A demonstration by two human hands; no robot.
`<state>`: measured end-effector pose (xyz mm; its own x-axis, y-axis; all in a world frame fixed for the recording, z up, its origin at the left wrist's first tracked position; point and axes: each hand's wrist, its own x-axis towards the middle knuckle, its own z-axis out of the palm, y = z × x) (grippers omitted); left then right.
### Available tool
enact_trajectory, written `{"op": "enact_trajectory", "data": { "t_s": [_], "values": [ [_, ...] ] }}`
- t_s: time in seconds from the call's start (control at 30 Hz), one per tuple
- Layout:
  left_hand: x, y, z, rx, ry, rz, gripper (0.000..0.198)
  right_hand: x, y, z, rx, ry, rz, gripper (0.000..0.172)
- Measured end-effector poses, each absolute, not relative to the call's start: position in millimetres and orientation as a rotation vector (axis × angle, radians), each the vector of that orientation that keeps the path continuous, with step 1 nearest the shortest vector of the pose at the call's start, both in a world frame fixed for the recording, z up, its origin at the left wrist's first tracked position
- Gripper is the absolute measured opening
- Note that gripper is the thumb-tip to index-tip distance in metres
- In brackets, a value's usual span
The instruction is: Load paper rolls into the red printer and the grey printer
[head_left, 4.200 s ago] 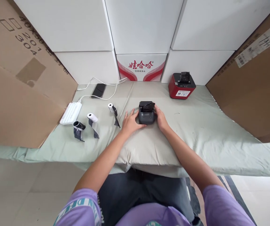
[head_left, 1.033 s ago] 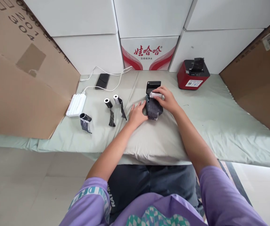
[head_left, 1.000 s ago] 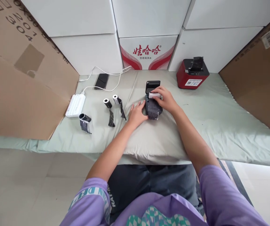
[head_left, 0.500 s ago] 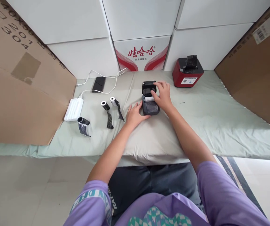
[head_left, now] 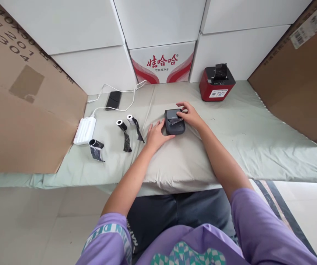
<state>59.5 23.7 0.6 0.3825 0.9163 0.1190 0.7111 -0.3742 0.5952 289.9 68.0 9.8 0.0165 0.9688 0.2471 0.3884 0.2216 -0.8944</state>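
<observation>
A small dark printer (head_left: 175, 127) lies on the cloth-covered table with its lid down and a strip of black paper sticking out at the lid's edge. My left hand (head_left: 157, 135) rests against its left side and front corner, fingers spread. At the upper right, my right hand (head_left: 189, 115) touches the lid with its thumb, the other fingers apart from it. Neither hand is wrapped round the printer. To the left lie two small paper rolls, one black (head_left: 122, 125) and one white-ended (head_left: 131, 119), each with a dark strip unrolled.
A red printer (head_left: 217, 84) stands at the back right. On the left are a white power bank (head_left: 84, 130) with a cable, a dark phone (head_left: 113, 100) and a larger roll (head_left: 96, 149). Cardboard boxes flank the table; white boxes (head_left: 162, 62) line the back.
The printer's lid has swung down from open to closed, and the roll inside is now hidden. My right hand followed the lid down; my left hand stayed at the printer's side.
</observation>
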Motion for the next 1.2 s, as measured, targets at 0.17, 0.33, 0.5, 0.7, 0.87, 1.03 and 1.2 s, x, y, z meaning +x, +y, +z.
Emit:
{"op": "enact_trajectory", "data": {
  "t_s": [0.17, 0.33, 0.5, 0.7, 0.87, 1.03, 1.2],
  "values": [
    [59, 24, -1, 2.175, 1.369, 0.648, 0.112, 294, 67, 9, -1.286, -1.495, 1.049, 0.058],
    [58, 22, 2, 2.165, 1.353, 0.646, 0.117, 294, 62, 15, -1.227, -1.541, 1.131, 0.053],
    [58, 22, 6, 2.182, 1.331, 0.631, 0.117, 295, 58, 16, -1.225, -1.567, 1.146, 0.045],
    [59, 23, -2, 2.248, 1.374, 0.656, 0.106, 281, 58, 0, -1.263, -1.507, 0.982, 0.058],
    [63, 14, 5, 2.277, 1.365, 0.714, 0.101, 271, 48, 6, -1.229, -1.383, 1.022, 0.077],
    [105, 3, 23, 2.373, 1.269, 0.722, 0.097, 315, 22, 25, -1.212, -1.281, 1.021, 0.082],
    [194, 3, 26, 2.454, 1.153, 0.563, 0.101, 392, -2, 26, -1.350, -1.070, 0.920, 0.079]
  ]
}}
